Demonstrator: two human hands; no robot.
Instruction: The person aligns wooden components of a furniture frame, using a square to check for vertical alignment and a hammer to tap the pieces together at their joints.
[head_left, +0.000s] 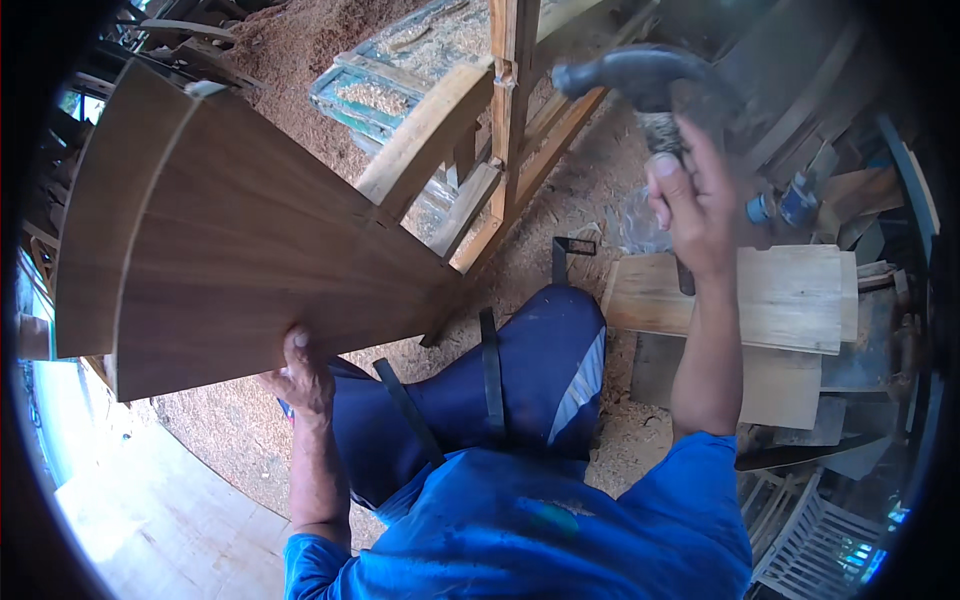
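Note:
Raised on the right, my right hand (692, 205) is closed round the handle of a claw hammer (640, 72). Its dark metal head is up at the top, blurred at the claw end, and the grip has wrapping below the head. On the left, my left hand (300, 375) grips the lower edge of a wide brown wooden panel (260, 250), thumb on its face and fingers hidden behind. The panel slants away from me, its narrow-looking end meeting a wooden frame (510, 130). A second curved board (105, 210) shows along its far left edge.
Light planks (740, 295) lie stacked at my right. A black angled metal piece (565, 255) stands beyond my knee. Blue-labelled cans (795, 205) sit among offcuts. Sawdust (310, 70) covers the floor behind the frame. A pale sheet (180, 510) lies at lower left, a white slatted crate (820, 540) at lower right.

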